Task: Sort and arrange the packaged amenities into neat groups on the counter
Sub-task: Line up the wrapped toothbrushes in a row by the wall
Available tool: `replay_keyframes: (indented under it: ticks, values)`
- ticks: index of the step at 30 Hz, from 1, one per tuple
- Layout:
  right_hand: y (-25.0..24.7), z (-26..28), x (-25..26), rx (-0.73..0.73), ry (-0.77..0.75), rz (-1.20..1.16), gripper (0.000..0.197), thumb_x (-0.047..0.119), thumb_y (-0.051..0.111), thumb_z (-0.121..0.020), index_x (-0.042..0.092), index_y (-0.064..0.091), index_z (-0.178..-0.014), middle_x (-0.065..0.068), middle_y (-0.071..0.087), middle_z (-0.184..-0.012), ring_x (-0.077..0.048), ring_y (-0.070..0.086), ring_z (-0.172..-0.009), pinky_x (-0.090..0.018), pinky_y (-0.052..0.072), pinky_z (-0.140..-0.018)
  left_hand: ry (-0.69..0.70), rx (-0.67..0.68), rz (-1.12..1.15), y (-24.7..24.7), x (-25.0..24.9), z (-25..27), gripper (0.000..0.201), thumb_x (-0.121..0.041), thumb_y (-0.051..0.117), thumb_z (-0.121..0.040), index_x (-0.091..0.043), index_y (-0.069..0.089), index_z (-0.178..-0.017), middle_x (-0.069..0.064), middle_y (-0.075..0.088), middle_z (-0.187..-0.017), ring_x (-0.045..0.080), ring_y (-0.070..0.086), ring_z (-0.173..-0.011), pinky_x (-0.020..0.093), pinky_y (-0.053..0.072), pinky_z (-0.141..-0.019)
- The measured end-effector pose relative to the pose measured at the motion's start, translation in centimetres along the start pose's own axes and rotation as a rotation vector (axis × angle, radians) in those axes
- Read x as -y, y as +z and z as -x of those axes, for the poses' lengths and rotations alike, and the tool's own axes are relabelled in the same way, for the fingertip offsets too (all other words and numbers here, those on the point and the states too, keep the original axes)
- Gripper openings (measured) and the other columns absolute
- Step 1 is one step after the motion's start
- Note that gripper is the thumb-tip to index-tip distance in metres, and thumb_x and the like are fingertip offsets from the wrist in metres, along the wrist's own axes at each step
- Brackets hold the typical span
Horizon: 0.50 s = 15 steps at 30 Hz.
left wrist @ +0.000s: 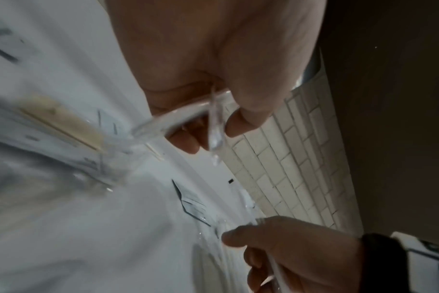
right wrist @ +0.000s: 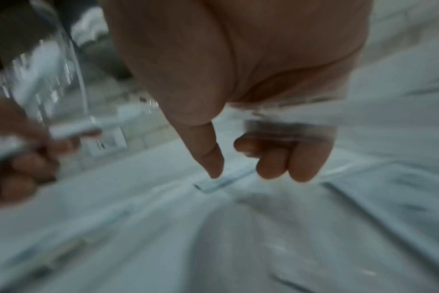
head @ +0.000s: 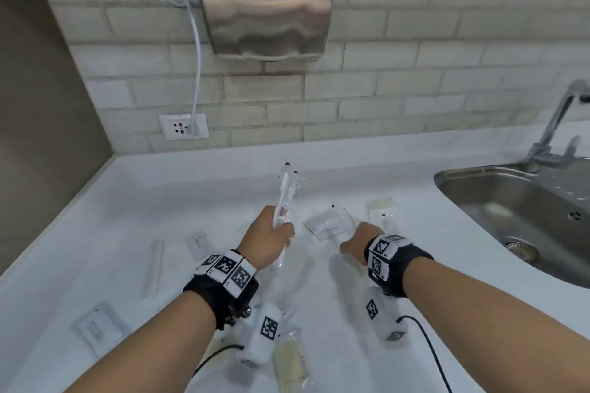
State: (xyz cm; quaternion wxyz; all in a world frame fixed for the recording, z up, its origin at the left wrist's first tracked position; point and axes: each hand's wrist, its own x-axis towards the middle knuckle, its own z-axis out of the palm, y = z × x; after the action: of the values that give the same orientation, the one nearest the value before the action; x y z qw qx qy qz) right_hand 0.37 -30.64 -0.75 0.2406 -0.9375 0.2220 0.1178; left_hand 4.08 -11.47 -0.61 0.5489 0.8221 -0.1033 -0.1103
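Wrapped toothbrush (head: 285, 198) gripped upright in left hand (head: 268, 238), lifted for regrouping; right hand (head: 359, 241) pinches flat sachet (head: 330, 223), mid-worktop (head: 191, 195).

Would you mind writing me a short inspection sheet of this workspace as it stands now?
Surface: white counter, packets scattered on it.
Job's things: wrapped toothbrush held up off the counter; flat sachet lying by the right hand; cream packet at the near edge.
Clutter: nothing seen.
Grippers: left hand grips the toothbrush; right hand has its fingers curled round a clear packet.
Cables: white cord runs to the wall socket; black wrist cable.
Surroundings: hand dryer, steel sink, tap, tiled wall.
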Motion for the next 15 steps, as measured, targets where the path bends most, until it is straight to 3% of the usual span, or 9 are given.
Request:
replay_keyframes:
  ticks: [3,4,6,8,10,12,15]
  values:
    - [-0.4,0.5,-1.5,0.001,0.031,0.126,0.048,0.037,0.059,-0.086,0.012,0.050,-0.126,0.000,0.055,-0.071,-0.021,0.054,-0.070,-0.020,0.042,-0.053,-0.003,-0.014,-0.012,2.1,-0.7,-0.6,0.023,-0.016,0.053,-0.088,-0.013,0.051,-0.110,0.004,0.058,-0.080,0.016,0.054,-0.065,0.025,0.045,-0.061]
    - [-0.3,0.3,-1.7,0.009,0.022,0.139,0.052,0.037,0.059,-0.088,0.012,0.046,-0.131,-0.001,0.055,-0.072,-0.021,0.054,-0.072,-0.020,0.040,-0.054,-0.001,-0.022,-0.033,2.7,-0.8,-0.8,0.022,-0.016,0.052,-0.089,-0.012,0.051,-0.110,0.003,0.057,-0.081,0.016,0.054,-0.066,0.024,0.043,-0.060]
    - [-0.1,-0.1,-1.9,0.052,-0.017,0.174,0.053,0.030,0.053,-0.094,0.015,0.032,-0.140,-0.007,0.055,-0.086,-0.022,0.056,-0.081,-0.024,0.043,-0.068,0.009,-0.037,-0.073,3.6,-1.0,-1.1,0.022,-0.017,0.052,-0.089,-0.010,0.051,-0.110,0.003,0.055,-0.084,0.017,0.051,-0.070,0.024,0.040,-0.060]
    - [0.1,-0.6,-1.8,0.066,-0.017,0.230,0.036,0.020,0.046,-0.096,0.016,0.041,-0.132,-0.012,0.057,-0.100,-0.026,0.060,-0.103,-0.031,0.043,-0.084,0.007,-0.045,-0.090,4.3,-1.0,-1.4,0.024,-0.017,0.053,-0.089,-0.008,0.050,-0.111,0.004,0.052,-0.085,0.018,0.048,-0.070,0.026,0.039,-0.061]
    - [0.6,-1.1,-2.1,0.064,0.008,0.312,0.039,0.013,0.043,-0.096,0.011,0.043,-0.134,-0.009,0.056,-0.115,-0.027,0.052,-0.120,-0.035,0.036,-0.100,-0.002,-0.053,-0.091,4.9,-1.1,-1.7,0.025,-0.017,0.053,-0.089,-0.008,0.049,-0.112,0.004,0.051,-0.082,0.018,0.047,-0.067,0.027,0.039,-0.060]
    - [1.1,-1.0,-2.4,0.041,-0.028,0.291,0.048,0.010,0.043,-0.096,0.010,0.034,-0.143,-0.006,0.052,-0.125,-0.026,0.045,-0.125,-0.042,0.030,-0.105,-0.009,-0.057,-0.091,5.5,-1.4,-1.9,0.025,-0.016,0.053,-0.089,-0.008,0.049,-0.112,0.002,0.050,-0.080,0.016,0.046,-0.064,0.026,0.038,-0.058]
    - [1.2,-1.5,-2.8,0.014,0.092,0.171,0.044,0.009,0.043,-0.095,0.010,0.034,-0.139,-0.012,0.041,-0.136,-0.029,0.042,-0.126,-0.043,0.036,-0.104,-0.006,-0.061,-0.085,6.5,-1.8,-2.1,0.025,-0.016,0.052,-0.089,-0.008,0.049,-0.112,0.003,0.052,-0.082,0.016,0.047,-0.065,0.026,0.038,-0.059]
